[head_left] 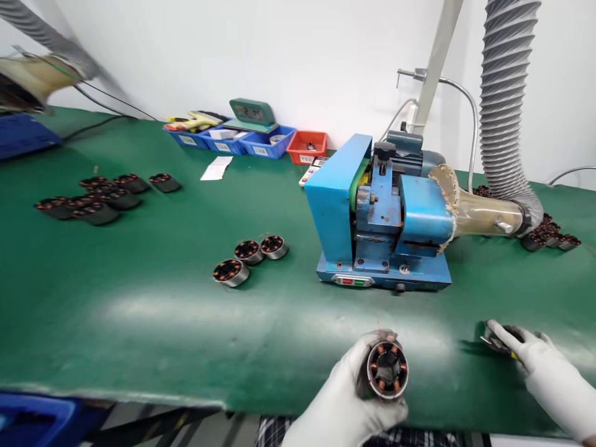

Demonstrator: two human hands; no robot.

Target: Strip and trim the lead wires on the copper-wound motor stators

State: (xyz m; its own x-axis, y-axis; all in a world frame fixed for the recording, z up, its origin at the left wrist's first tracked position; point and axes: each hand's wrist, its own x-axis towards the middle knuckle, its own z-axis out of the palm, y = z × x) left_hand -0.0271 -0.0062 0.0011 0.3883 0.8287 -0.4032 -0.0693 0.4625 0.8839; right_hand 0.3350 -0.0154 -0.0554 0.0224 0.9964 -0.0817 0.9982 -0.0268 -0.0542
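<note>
While the left hand (356,385) grips the wound ring core (382,395) above the front of the table (186,341), bear on its outer wall; keep fingertips off the copper coils (382,385). Steady the dark tool (501,340) under the right hand (542,360), whose closure cannot be confirmed. Leave the three similar cores (248,251) undisturbed; keep sleeves clear of the blue machine (328,214).

White wall (186,56) behind long green worktable (186,211) (glossy surface, pale light reflections (177,310) across front).
</note>
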